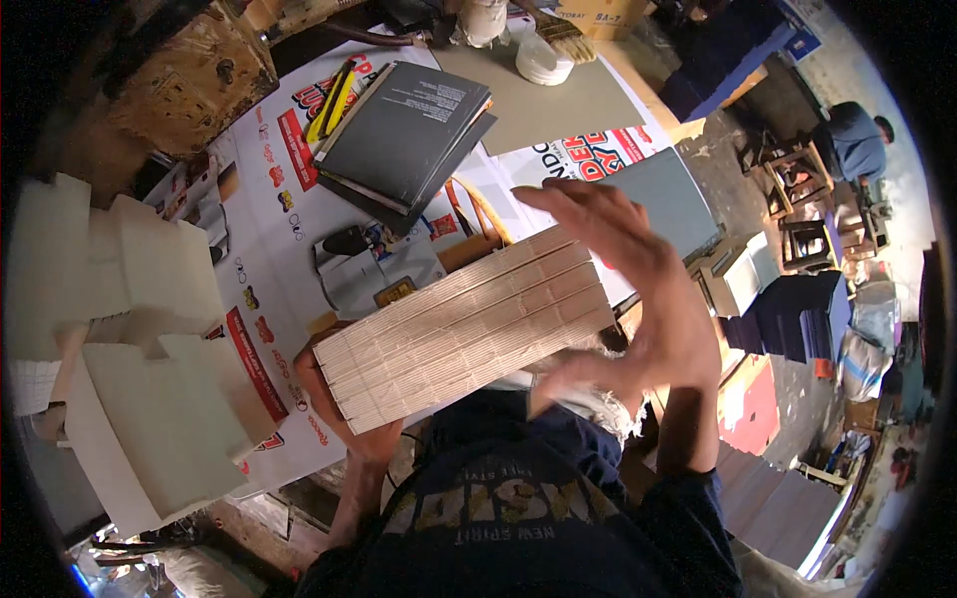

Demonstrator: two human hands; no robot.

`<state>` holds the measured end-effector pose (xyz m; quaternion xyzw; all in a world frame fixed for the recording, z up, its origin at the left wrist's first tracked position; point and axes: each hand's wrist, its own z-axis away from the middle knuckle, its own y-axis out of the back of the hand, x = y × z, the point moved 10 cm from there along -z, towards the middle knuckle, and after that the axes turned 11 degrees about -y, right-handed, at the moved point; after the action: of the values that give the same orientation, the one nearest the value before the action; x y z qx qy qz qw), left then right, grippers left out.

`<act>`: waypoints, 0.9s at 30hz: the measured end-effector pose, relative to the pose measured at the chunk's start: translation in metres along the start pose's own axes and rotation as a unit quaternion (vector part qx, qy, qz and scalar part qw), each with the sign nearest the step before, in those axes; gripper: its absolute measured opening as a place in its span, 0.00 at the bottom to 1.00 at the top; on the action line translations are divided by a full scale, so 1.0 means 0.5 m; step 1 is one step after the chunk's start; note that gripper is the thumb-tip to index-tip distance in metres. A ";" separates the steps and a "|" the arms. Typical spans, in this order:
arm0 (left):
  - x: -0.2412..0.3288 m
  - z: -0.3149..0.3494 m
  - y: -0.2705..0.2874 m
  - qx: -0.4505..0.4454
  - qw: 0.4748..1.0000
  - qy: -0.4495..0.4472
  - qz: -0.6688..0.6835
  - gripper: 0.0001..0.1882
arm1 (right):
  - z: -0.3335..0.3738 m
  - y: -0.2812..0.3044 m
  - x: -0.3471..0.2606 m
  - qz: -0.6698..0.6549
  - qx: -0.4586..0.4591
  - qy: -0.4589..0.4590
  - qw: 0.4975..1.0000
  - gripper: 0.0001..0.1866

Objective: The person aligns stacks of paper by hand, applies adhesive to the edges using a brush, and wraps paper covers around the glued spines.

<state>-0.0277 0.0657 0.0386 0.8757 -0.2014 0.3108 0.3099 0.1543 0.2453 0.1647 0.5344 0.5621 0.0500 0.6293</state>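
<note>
A stack of several book blocks is tilted in front of my chest, its ridged, stitched-looking spines facing me. My left hand grips the lower left end, with most of its fingers hidden behind the paper. At the stack's right end my right hand is open, thumb and fingers spread wide around the corner; whether it touches the paper is hard to tell. Beyond the stack lies a dark grey book with loose covers on the printed sheet that covers the table.
Yellow cutters lie beside the dark book. A brush and white tub stand on grey board. Stacked pale book blocks fill the left. Dark blue piles stand at right; another person is farther off.
</note>
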 end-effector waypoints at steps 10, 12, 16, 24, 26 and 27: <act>-0.098 0.088 -0.003 -0.016 0.998 0.067 -0.006 0.45 | -0.048 -0.020 0.008 -0.006 0.088 -0.034 0.995 0.07; -0.076 0.071 -0.001 -0.019 0.998 0.061 -0.012 0.45 | -0.029 -0.020 -0.018 0.073 0.117 -0.003 0.990 0.09; -0.078 0.078 0.000 -0.010 0.999 0.030 0.012 0.43 | -0.009 -0.038 -0.036 0.107 0.176 -0.034 0.978 0.09; -0.047 0.048 -0.002 0.040 0.993 0.061 0.089 0.40 | -0.012 0.015 -0.034 0.014 0.013 0.001 1.000 0.38; -0.041 0.032 0.003 0.047 0.994 0.071 0.063 0.40 | 0.010 -0.054 -0.084 0.109 -0.120 0.035 0.986 0.60; -0.031 0.019 0.003 0.055 0.993 0.078 0.071 0.39 | 0.013 -0.094 -0.106 0.134 -0.164 0.063 0.975 0.63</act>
<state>-0.0359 0.0609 0.0230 0.8482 -0.2209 0.4097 0.2529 0.1146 0.1864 0.1640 0.4899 0.5083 0.2590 0.6592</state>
